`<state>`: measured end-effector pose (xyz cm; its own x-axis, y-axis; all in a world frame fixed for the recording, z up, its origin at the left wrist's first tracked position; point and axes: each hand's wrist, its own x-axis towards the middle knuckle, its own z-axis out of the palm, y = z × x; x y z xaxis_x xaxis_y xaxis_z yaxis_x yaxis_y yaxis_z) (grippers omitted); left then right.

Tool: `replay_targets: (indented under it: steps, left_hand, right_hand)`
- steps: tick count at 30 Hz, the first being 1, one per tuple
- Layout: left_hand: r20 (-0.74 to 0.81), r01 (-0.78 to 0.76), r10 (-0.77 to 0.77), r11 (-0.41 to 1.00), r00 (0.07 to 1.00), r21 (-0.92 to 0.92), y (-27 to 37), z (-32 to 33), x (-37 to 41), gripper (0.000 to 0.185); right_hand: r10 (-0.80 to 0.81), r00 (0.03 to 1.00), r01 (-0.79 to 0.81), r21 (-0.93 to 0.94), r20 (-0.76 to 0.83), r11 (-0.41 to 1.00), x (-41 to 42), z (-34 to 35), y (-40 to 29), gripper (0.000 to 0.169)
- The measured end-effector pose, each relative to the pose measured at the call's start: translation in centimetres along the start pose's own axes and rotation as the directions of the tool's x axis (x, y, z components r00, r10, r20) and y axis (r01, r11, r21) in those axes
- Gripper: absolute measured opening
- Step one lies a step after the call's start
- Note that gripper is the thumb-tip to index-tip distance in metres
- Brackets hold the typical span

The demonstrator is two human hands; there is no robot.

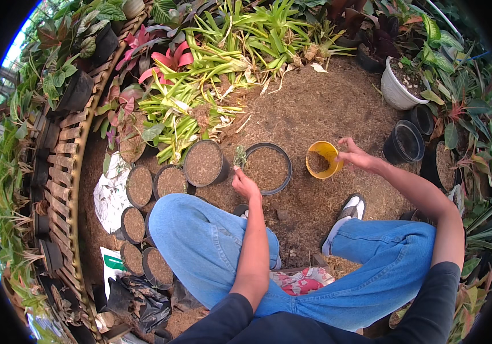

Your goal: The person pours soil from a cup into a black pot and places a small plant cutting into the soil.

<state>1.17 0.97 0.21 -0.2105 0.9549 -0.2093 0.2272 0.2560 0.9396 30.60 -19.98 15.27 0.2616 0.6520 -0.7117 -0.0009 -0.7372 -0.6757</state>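
Note:
A small green plant cutting (240, 155) is pinched in the fingers of my left hand (246, 185), at the left rim of a round black pot (290, 172) filled with brown soil. My right hand (357, 155) grips the right rim of a yellow plastic container (324, 172), which is tilted and has some soil inside. That container sits just right of the round pot, apart from it. Left of my left hand stands another soil-filled black pot (224, 172), leaning slightly. Whether the cutting touches the pot's rim, I cannot tell.
Several soil-filled black pots (139, 185) stand by my left knee, near a white plastic bag (110, 193) and a slatted bamboo bench (63, 185). Uprooted leafy plants (211, 73) lie ahead. On the right are a white pot (394, 88) and black pots (405, 142).

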Motion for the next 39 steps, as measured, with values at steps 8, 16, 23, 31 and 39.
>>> replay_targets:
  steps: [8, 16, 23, 31, 39]
  left_hand:
    - [-0.044, -0.023, 0.024, 1.000, 0.999, 0.007, 1.6, 0.3, -1.3, 0.060]
    - [-0.029, -0.019, 0.020, 0.998, 0.999, 0.061, 0.7, 0.1, -0.6, 0.060]
    - [0.013, -0.015, 0.014, 0.993, 1.000, 0.114, 0.0, 0.2, -0.4, 0.058]
    - [0.026, -0.003, 0.001, 0.999, 1.000, 0.053, -0.1, 0.1, -0.2, 0.059]
    - [-0.021, -0.007, 0.007, 1.000, 1.000, 0.000, 0.3, -0.1, -0.1, 0.059]
  right_hand:
    - [-0.380, 0.914, 0.271, -0.480, -0.144, 0.834, 1.9, 2.3, -8.1, 0.089]
    - [-0.514, 0.855, 0.287, -0.764, -0.069, 0.579, 1.7, 8.2, -14.7, 0.098]
    - [-0.486, 0.871, 0.306, -0.858, 0.078, 0.412, 0.3, 12.8, -16.3, 0.098]
    - [-0.528, 0.836, 0.373, -0.860, 0.150, 0.347, -0.6, 13.6, -16.4, 0.099]
    - [-0.568, 0.810, 0.315, -0.705, -0.149, 0.635, 0.6, 8.2, -14.1, 0.088]
